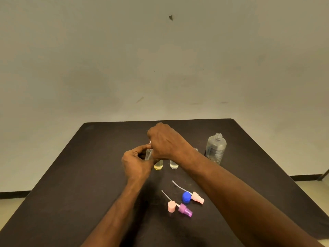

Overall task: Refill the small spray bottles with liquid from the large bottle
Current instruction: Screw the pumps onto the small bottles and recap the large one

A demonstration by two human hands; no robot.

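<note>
Dark table against a plain wall, all task items around its centre and right. Leftmost: left hand, fingers curled round a small clear spray bottle, holding it upright just above or on the table, can't tell which. Right hand comes in from the right, crosses over the other small bottles and sits on top of that same bottle; fingers bent down over its neck or cap, a bit of white or pink shows at the top edge, exact grip hidden by the back of the hand. Just right of the held bottle: small bottle with yellowish liquid at the bottom, upper part hidden behind the right hand. Next to it: small bottle with clear liquid, top also hidden by the wrist. Another small open neck pokes up behind the right forearm, rest not visible. Far right: large clear bottle, upright, cap off, well apart from the hands. Nearer the camera, lying flat on the table: pink cap, purple spray head with dip tube, blue cap, pink spray head with dip tube, all clustered close, blue cap touching the pink head.
</note>
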